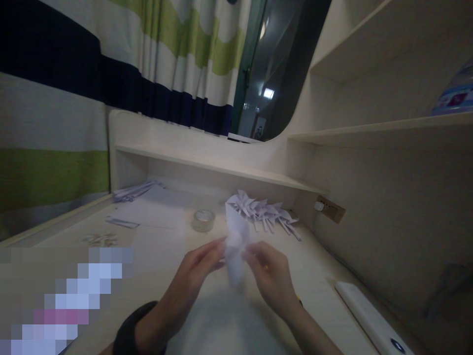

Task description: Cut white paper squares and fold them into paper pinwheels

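Observation:
Both my hands hold one folded white paper piece (235,241) upright above the desk (162,266). My left hand (192,281) pinches its left edge, and a dark band sits on that wrist. My right hand (271,273) pinches the right edge with fingers curled. Behind the paper, a pile of folded white paper shapes (264,212) with pointed tips lies on the desk. A roll of clear tape (203,220) stands just left of that pile. A white sheet lies on the desk below my hands.
Flat paper sheets (155,209) and paper strips (131,192) lie at the back left under a low shelf (214,167). A white flat device (373,315) rests at the right. A wall socket (330,209) is on the right panel. Striped curtains hang behind.

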A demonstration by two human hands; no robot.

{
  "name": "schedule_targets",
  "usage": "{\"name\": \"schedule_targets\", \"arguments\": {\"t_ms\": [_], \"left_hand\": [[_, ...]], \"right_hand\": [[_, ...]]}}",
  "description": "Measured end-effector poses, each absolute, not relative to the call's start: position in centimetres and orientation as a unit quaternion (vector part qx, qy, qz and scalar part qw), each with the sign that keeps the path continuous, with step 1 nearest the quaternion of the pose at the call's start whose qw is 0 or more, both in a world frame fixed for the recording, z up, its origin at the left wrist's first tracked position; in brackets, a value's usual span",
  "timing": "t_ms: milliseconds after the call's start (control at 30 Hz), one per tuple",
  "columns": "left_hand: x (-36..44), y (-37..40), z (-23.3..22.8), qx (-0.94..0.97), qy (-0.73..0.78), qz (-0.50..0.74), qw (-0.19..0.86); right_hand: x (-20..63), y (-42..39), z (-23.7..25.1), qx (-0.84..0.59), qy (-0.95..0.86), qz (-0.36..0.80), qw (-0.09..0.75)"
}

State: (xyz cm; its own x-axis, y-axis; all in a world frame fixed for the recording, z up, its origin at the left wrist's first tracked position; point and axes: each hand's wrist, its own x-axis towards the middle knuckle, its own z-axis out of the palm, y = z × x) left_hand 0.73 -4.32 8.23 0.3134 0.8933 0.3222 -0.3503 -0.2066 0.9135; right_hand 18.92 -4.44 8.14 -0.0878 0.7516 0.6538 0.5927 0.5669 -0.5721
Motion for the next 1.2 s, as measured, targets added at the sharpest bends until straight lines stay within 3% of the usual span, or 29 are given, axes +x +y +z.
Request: {"name": "schedule_targets", "arguments": {"t_ms": [233,1200], "left_hand": [[1.0,-4.3,8.4,0.563,0.238,0.533,0.585],[1.4,-4.0,7.5,0.577,0.23,0.532,0.575]], "right_hand": [[19.5,-3.8,7.8,-0.476,-0.711,0.194,0.48],[19.6,-3.6,7.5,-0.473,-0.721,0.172,0.476]]}}
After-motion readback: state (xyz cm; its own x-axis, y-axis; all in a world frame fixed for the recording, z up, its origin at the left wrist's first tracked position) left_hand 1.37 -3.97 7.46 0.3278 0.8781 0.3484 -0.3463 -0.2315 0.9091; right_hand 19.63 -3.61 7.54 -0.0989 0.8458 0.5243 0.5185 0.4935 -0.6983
